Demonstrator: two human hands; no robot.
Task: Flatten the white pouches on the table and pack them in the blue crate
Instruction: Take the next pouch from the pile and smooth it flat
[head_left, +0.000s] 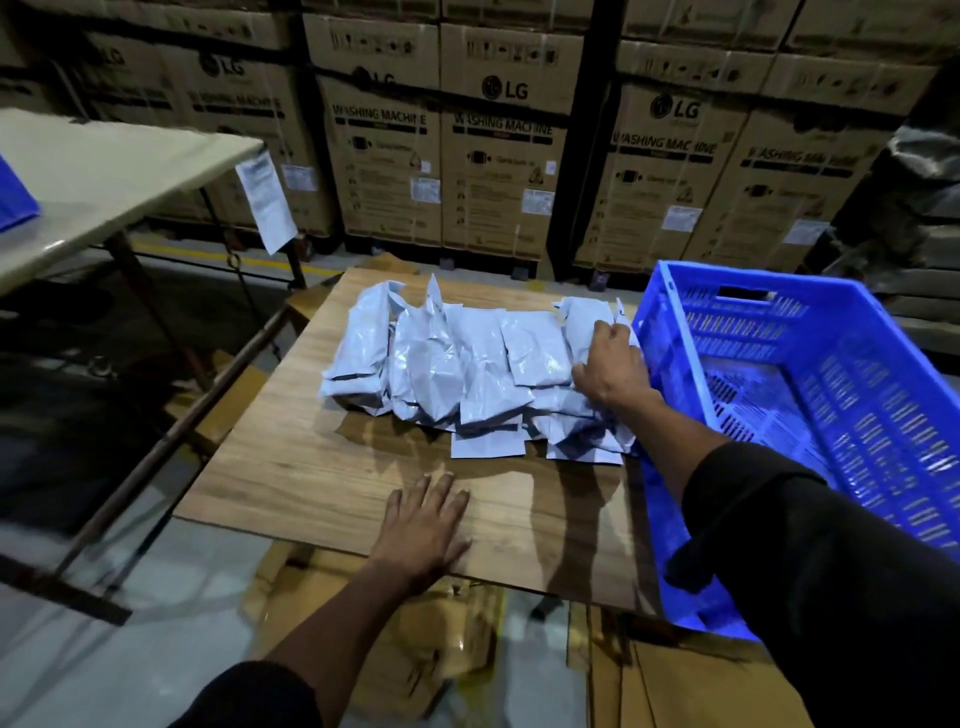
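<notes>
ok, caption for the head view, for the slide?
Right hand grips a pouch in the white pouch pile; left hand flat on table; blue crate empty.

The person wears a dark, near-black long-sleeved top. The right sleeve (810, 561) is loose and creased, pushed up to mid-forearm so the wrist and right hand (613, 364) are bare. The left sleeve (254, 696) shows only at the near edge, ending near the elbow, with the forearm and left hand (423, 525) bare; neither hand wears a glove.
</notes>
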